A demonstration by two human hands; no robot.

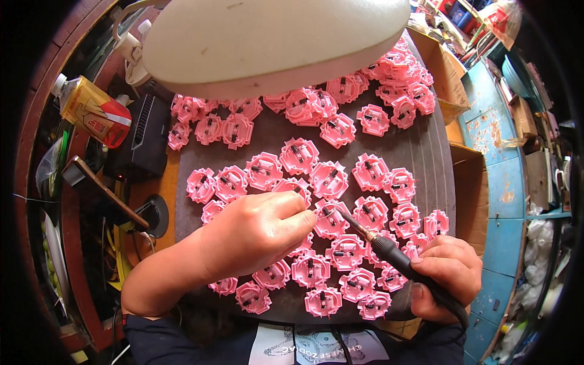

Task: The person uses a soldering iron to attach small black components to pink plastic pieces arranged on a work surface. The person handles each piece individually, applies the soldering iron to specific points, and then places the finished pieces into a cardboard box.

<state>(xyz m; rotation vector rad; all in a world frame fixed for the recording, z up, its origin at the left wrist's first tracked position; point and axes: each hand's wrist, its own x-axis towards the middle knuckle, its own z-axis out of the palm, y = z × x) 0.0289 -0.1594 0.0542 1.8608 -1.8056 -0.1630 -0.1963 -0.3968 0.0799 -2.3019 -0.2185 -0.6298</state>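
Note:
My right hand (449, 267) is wrapped round the dark handle of a soldering iron (394, 253). The iron's tip points left and down at a round pink plastic part (331, 226). Beside that tip, my left hand (258, 222) is closed in a pinch on a thin, curved solder wire (328, 208), whose other end is hidden in the fingers. Small black and metallic pieces sit inside the pink parts, such as the one below (310, 269). Several more lie in loose rows around both hands, some partly covered by my left hand and forearm.
A large pale lamp head (274, 45) hangs over the far side of the dark board (365, 146). Pink parts pile up (401, 70) at the far right. Cardboard boxes (469, 201) stand along the right edge; a black box (141, 137) and a yellow-red bottle (97, 112) stand left.

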